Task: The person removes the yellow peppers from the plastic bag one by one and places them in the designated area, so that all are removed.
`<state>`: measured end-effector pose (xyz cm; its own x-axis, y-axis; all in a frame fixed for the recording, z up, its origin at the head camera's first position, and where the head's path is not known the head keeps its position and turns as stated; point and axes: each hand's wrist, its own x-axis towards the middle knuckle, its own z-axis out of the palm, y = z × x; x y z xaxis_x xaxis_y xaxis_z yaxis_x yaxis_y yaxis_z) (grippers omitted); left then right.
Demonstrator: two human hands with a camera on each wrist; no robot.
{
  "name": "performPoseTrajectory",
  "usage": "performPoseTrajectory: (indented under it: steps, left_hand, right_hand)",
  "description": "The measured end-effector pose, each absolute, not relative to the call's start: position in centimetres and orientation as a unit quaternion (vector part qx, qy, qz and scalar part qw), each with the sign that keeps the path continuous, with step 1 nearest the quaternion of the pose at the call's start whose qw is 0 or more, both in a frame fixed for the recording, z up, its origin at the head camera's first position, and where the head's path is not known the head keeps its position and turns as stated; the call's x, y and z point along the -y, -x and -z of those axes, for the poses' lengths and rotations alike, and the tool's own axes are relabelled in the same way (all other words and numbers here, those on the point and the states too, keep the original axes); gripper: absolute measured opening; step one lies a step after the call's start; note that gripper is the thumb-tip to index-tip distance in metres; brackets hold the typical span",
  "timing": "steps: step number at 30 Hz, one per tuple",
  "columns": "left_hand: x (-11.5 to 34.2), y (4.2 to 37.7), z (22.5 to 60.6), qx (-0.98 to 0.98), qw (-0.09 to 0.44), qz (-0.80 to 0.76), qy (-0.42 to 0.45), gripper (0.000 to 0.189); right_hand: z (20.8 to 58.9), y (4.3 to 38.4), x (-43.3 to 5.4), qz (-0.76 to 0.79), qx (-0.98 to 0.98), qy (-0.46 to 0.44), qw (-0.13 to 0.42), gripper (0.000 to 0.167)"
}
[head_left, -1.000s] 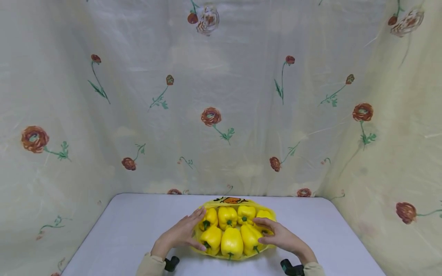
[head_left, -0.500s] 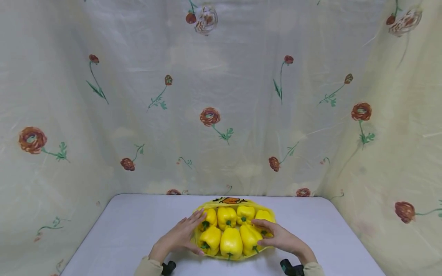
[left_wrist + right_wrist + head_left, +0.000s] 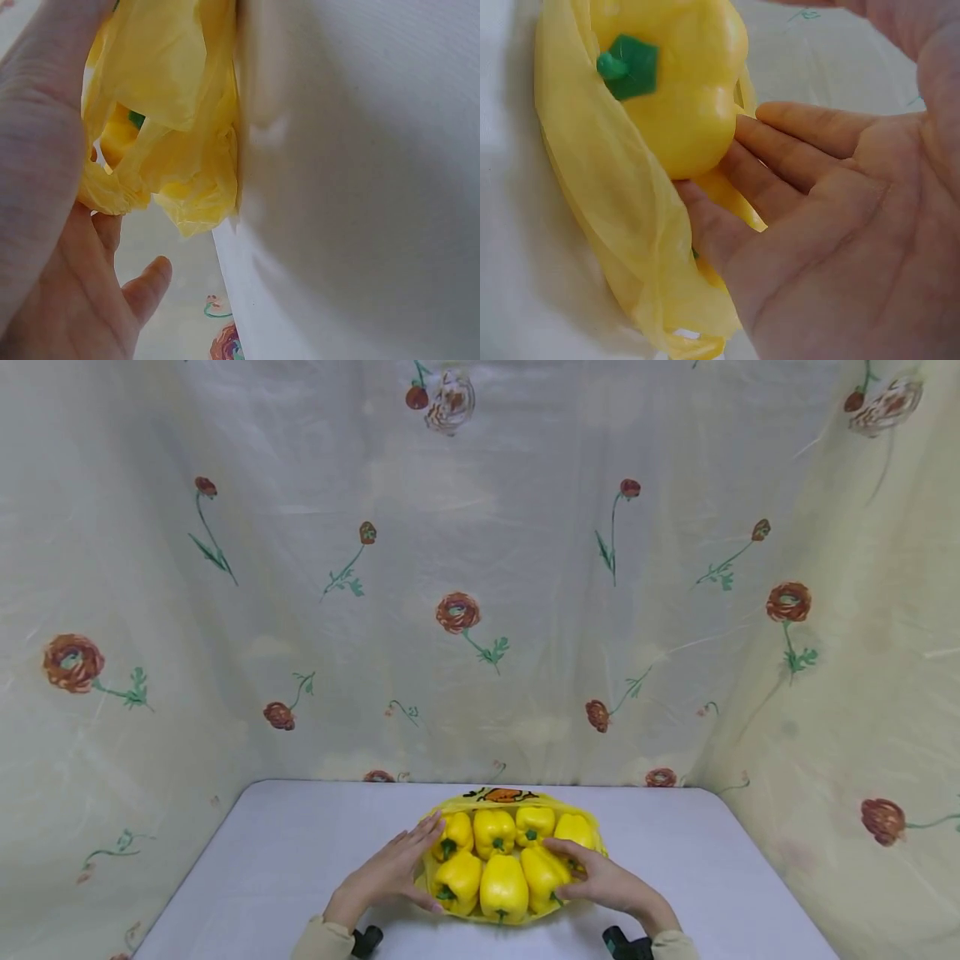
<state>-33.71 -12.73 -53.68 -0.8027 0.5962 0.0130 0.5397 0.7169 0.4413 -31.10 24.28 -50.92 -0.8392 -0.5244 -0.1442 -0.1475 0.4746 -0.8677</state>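
Note:
A yellow plastic bag [image 3: 555, 804] with an orange and black print lies opened out on the table. Several yellow bell peppers [image 3: 503, 889] with green stems sit in it in two rows. My left hand [image 3: 390, 872] lies along the bag's left side, fingers stretched beside the peppers and thumb at the front; in the left wrist view, crumpled plastic [image 3: 165, 75] meets that hand. On the right, my right hand [image 3: 607, 878] reaches over the bag's edge. Its extended fingers touch a bell pepper [image 3: 682, 97] in the right wrist view, where the thumb is mostly cut off.
The white table [image 3: 300, 835] spreads out on both sides of the bag. Behind and beside it hangs a pale curtain [image 3: 525, 693] printed with flowers. Dark wrist-worn devices [image 3: 626, 942] sit below the hands.
My left hand has shifted slightly left from the front left pepper. The right hand has edged a little left over the right-hand peppers, which keep their places.

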Motion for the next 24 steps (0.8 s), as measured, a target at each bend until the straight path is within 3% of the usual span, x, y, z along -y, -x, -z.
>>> performPoseTrajectory:
  steps: [24]
  left_hand:
    - [13.15, 33.23, 53.21, -0.917, 0.064, -0.249, -0.305, 0.122]
  right_hand:
    - [51.62, 31.28, -24.07, 0.470, -0.841, 0.169, 0.207, 0.074]
